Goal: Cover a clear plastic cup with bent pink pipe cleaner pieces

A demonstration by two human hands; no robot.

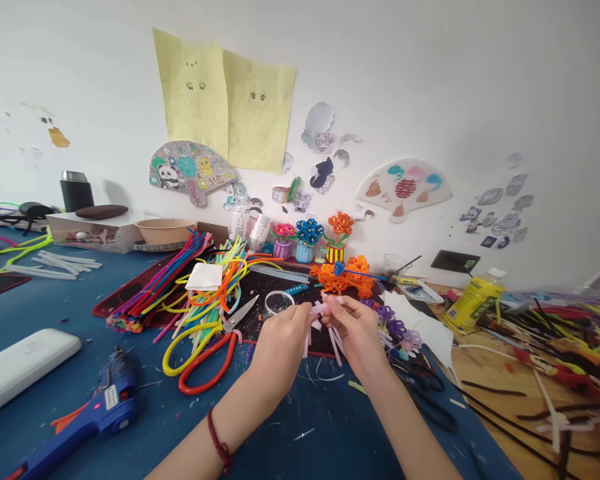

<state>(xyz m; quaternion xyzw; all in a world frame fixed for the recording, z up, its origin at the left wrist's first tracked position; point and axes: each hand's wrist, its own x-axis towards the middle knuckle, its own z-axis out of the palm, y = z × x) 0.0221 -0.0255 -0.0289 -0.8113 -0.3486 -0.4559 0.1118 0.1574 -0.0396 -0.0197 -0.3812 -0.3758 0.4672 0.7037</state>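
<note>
The left hand (281,333) and right hand (359,328) are seemingly both pinching a pale lilac strip (319,309), partly hiding it between them; scissors (241,314) are lying left of the grip.

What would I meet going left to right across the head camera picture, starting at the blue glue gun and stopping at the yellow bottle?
Blue glue gun → scissors → left hand → pale strip → right hand → yellow bottle.

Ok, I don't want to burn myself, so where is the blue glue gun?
The blue glue gun lies at the lower left of the head view, between the white case and the scissors.
</note>
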